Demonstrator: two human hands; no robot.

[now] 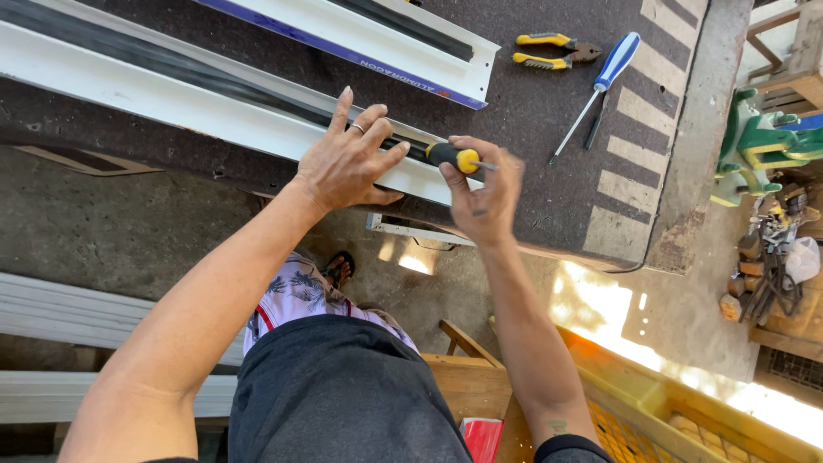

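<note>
Head view: left hand (pixel 347 163) lies flat, fingers spread, pressing a white aluminium profile (pixel 171 99) onto the dark table (pixel 549 197). Right hand (pixel 482 193) has its grip closed around a black-and-yellow screwdriver (pixel 450 155) at the profile's end, apparently mid-job. Pliers (pixel 553 50) and a blue-handled screwdriver (pixel 600 86) lie unused nearby.

Dark felt-covered tabletop (pixel 549 197) carries two white aluminium profiles (pixel 171 99), yellow-handled pliers (pixel 553 50), blue-handled screwdriver (pixel 600 86).
</note>
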